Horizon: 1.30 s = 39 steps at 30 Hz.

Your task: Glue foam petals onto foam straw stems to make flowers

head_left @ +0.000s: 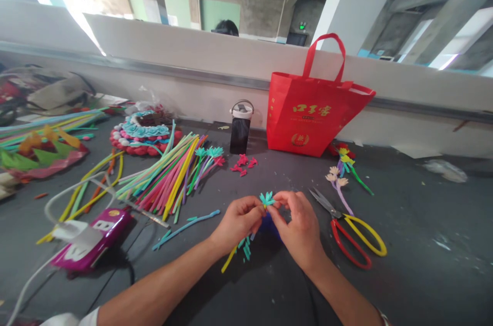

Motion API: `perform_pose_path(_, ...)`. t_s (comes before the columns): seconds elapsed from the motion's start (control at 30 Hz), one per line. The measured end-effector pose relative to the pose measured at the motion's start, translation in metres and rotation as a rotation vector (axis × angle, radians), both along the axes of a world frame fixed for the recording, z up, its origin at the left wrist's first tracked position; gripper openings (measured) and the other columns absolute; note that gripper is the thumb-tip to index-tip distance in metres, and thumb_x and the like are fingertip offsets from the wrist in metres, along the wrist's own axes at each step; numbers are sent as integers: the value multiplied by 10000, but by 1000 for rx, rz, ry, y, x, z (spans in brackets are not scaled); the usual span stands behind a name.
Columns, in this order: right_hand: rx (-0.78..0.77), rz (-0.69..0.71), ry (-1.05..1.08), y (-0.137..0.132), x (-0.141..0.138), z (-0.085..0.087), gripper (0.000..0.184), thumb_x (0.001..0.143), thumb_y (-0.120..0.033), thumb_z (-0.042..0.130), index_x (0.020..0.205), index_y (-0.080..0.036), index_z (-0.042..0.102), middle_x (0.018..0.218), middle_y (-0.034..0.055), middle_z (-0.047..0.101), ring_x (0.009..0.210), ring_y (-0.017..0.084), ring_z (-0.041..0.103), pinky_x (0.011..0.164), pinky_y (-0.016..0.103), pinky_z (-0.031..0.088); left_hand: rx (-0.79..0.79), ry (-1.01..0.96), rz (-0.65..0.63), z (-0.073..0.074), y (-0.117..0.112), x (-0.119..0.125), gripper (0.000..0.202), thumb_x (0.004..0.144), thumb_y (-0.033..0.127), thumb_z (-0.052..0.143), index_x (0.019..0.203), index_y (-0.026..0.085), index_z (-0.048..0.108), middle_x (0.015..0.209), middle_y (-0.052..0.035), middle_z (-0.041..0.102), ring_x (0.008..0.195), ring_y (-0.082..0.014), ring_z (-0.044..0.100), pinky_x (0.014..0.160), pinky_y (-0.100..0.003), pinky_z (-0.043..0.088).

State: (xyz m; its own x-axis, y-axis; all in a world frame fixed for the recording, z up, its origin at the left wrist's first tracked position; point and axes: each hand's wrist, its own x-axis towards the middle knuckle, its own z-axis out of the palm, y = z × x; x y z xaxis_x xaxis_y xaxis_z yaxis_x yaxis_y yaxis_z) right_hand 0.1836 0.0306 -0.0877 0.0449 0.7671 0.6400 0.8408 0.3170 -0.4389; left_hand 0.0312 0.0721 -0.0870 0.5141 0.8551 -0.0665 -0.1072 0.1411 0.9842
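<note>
A small turquoise pipe-cleaner flower (266, 198) with pointed petals is pinched between both hands above the dark table. My left hand (241, 221) grips it from the left with thumb and fingertips. On its other side my right hand (298, 223) is closed on the petals' edge. Under the hands lie short teal pipe-cleaner pieces (246, 250), a yellow stem (228, 260) and a blurred blue thing (270, 227), partly hidden. To the right rest scissors (339, 215) with one red and one yellow handle. A blue pipe cleaner (188, 227) lies left of my left hand.
Bundled coloured pipe cleaners (165, 172) and a purple power strip (94, 238) with white cables lie left. Ahead stand a phone (240, 136) against a white-lidded container, small red flowers (242, 161) and a red bag (304, 115). Finished flowers (337, 179) lie right. A person's head (226, 27) shows behind the partition.
</note>
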Motion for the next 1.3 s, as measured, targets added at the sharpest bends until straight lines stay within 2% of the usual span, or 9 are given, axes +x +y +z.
perform_pose_path(0.23,47,31,40,-2,2,3,208,856,-241,669,1032,-211,563,822,14,604,783,185,542,753,333,456,-30,-22,48,-1,4,0,233,812,372,571,712,161,566,423,70,436,361,-48,276,372,-190,186)
perform_pose_path(0.4,104,-8,102,-1,3,2,255,860,-246,670,1083,-205,553,817,5,589,775,170,545,767,328,457,-92,-83,63,-2,9,-3,255,822,399,585,744,155,587,463,57,460,366,-49,289,365,-191,196)
perform_pose_path(0.57,143,-3,126,-1,1,3,185,871,-238,656,1032,-208,570,787,-7,587,736,154,542,740,301,457,-173,-130,50,-3,12,-4,224,822,362,584,740,153,583,452,55,448,349,-50,312,355,-189,191)
perform_pose_path(0.73,163,65,150,-5,2,5,66,926,-178,542,977,-207,573,838,9,597,757,147,550,713,282,445,-208,-215,3,-7,13,-4,236,841,383,586,798,151,581,497,43,494,345,-49,337,364,-194,201)
perform_pose_path(0.83,160,93,153,-7,4,5,90,937,-150,470,909,-201,539,805,8,559,747,148,534,699,286,424,-210,-249,-5,-8,12,-3,247,852,399,586,830,154,572,539,27,544,353,-50,370,377,-195,222)
perform_pose_path(0.97,142,129,117,-10,3,3,165,931,-132,395,794,-207,448,715,-13,456,670,144,465,642,287,372,-195,-285,35,-6,12,-3,252,842,410,614,827,163,566,605,29,536,404,-53,405,394,-189,259)
perform_pose_path(1.07,112,191,75,-12,-3,2,209,928,-127,383,739,-216,394,677,-21,413,639,144,431,612,287,336,-226,-302,62,-4,15,-5,267,810,415,659,808,163,569,654,39,499,423,-30,359,384,-173,201)
perform_pose_path(1.2,65,253,17,-13,-12,-2,287,938,-123,390,675,-225,336,619,-33,378,593,140,407,580,284,303,-206,-324,86,-2,21,-10,271,821,409,652,837,144,596,616,58,433,410,-13,255,382,-175,142)
perform_pose_path(1.3,6,276,-6,-10,-15,-5,292,958,-159,423,675,-220,388,617,-25,437,606,144,441,601,280,332,-200,-361,120,-2,25,-12,270,826,405,643,853,141,591,586,71,400,398,-13,221,380,-180,129)
